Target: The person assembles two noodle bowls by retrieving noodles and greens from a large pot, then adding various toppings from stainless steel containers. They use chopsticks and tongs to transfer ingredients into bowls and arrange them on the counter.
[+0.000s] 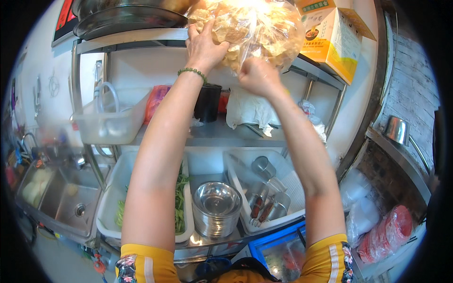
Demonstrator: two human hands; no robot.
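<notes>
Both my arms reach up to a big clear plastic bag point(273, 40) full of pale yellow, crinkled, chip-like pieces, level with the top shelf. My left hand point(206, 45), with a green bead bracelet at the wrist, lies against the bag's left side, its thumb and fingers spread. My right hand point(257, 75) is closed in a fist on the bag's lower front, gripping the gathered plastic. Bright light glares off the top of the bag.
Metal pans point(127, 21) sit on the top shelf at left, a yellow and white carton point(328, 42) at right. Below are a black canister point(207, 103), stacked steel bowls point(217, 207), a white tub point(188, 226) of greens, a tub of ladles point(264, 165) and a sink point(71, 207).
</notes>
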